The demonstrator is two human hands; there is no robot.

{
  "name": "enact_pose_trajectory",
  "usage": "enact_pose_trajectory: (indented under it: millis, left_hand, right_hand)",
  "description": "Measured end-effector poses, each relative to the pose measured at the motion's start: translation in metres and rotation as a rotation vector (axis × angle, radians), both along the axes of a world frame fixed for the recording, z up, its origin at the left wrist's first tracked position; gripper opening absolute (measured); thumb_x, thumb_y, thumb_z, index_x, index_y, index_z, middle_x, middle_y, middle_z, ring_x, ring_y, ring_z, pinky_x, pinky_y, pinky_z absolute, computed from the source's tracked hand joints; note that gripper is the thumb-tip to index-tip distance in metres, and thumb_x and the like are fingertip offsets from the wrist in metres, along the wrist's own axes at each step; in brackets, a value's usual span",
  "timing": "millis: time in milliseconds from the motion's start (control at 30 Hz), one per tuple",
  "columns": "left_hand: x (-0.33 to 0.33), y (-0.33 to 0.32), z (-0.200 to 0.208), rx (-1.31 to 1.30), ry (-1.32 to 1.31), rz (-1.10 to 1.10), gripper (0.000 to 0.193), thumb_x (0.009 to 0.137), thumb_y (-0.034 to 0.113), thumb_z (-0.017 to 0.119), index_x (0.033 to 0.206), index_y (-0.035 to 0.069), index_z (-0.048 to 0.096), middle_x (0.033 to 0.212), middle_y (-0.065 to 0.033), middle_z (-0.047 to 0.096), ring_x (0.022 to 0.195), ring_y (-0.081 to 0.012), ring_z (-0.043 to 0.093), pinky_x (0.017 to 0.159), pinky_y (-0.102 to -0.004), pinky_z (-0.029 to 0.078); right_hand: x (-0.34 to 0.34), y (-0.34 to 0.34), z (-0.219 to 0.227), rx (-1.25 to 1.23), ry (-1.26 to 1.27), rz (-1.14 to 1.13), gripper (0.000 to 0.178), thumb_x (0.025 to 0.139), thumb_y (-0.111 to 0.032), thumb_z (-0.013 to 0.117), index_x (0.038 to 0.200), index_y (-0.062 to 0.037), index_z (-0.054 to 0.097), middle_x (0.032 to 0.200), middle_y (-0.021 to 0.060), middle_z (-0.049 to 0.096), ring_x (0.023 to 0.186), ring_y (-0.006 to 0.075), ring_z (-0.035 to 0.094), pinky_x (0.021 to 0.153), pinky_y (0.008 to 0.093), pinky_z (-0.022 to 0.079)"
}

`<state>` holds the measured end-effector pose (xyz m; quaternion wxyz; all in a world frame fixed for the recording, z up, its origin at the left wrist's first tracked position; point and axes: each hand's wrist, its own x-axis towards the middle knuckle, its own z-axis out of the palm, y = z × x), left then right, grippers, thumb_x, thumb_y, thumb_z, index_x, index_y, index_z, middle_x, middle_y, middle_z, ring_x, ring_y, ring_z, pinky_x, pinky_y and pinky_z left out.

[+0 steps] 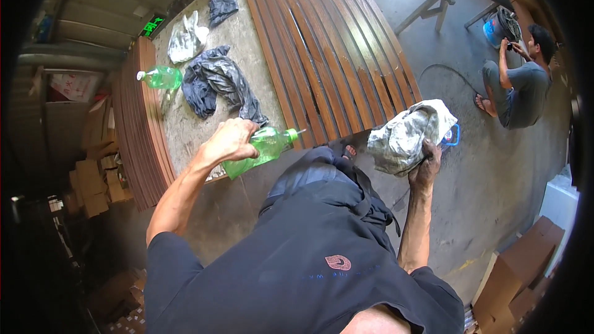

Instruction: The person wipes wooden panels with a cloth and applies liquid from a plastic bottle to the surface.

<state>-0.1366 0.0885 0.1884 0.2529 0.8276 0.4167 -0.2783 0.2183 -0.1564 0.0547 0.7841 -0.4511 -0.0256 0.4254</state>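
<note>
A person in a dark shirt (266, 253) stands between two outstretched arms, both hands occupied. The left hand (234, 141) wraps around a green bottle (267, 146), held tilted, its capped end and thin spout pointing toward the right hand (426, 166). That hand clutches a bunched, grey-stained white cloth (408, 137) at its lower edge, some of its fingers hidden from view. Just beyond the cloth shows a blue handle (456, 135), its owner mostly hidden.

Just past the left hand, a crumpled dark rag (216, 80) lies on a worn grey tabletop (257, 43). Farther out from that hand, a second bottle (164, 77) lies on its side near a pale rag (187, 38), with a smaller dark cloth (223, 5) beyond. Ahead of and between the hands stretches a brown slatted wooden panel (334, 49). To the left of the left hand, long brown boards (139, 130) stand beside the tabletop, and cardboard boxes (93, 185) sit farther out.

Well beyond the right hand, a co-worker (520, 89) crouches on the floor near a blue bucket (494, 29); a wooden trestle (427, 7) stands farther ahead.
</note>
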Motion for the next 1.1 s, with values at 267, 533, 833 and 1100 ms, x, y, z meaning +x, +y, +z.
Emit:
enact_pose_trajectory:
  millis: [267,533,833,1100]
  left_hand:
    - [-0.021,0.033,-0.036,0.265,-0.119,0.286,0.045,0.067,0.031,0.080,0.096,-0.001,0.069,0.091,-0.0255,0.070,0.090,-0.0405,0.069,0.082,-0.0470,0.053]
    - [0.008,0.097,-0.041,0.374,-0.170,0.462,0.049,0.071,0.031,0.077,0.107,-0.001,0.071,0.103,-0.0283,0.071,0.102,-0.0430,0.069,0.092,-0.0460,0.054]
    - [0.056,0.104,-0.047,0.126,-0.267,0.057,0.053,0.069,0.034,0.081,0.107,-0.001,0.070,0.109,-0.0232,0.068,0.105,-0.0349,0.065,0.093,-0.0434,0.052]
    - [0.112,0.182,-0.061,0.262,-0.311,0.356,0.054,0.070,0.036,0.081,0.107,-0.001,0.069,0.109,-0.0244,0.070,0.108,-0.0384,0.067,0.094,-0.0446,0.052]
  right_hand:
    - [-0.017,0.007,0.005,-0.044,-0.005,0.004,0.029,0.092,-0.008,0.055,0.119,0.0013,0.055,0.105,0.0089,0.065,0.098,0.0209,0.067,0.091,0.0380,0.056]
    - [-0.030,0.020,0.021,-0.057,-0.030,0.034,0.031,0.092,-0.008,0.055,0.120,0.0023,0.054,0.105,0.0089,0.065,0.095,0.0198,0.068,0.088,0.0367,0.057]
    - [-0.037,0.029,0.019,-0.098,-0.040,-0.008,0.037,0.090,-0.008,0.055,0.126,0.0030,0.054,0.107,0.0095,0.066,0.096,0.0197,0.069,0.087,0.0365,0.058]
    - [-0.043,0.040,0.035,-0.114,-0.050,-0.010,0.038,0.090,-0.010,0.056,0.125,0.0036,0.054,0.109,0.0101,0.067,0.097,0.0212,0.069,0.089,0.0363,0.058]
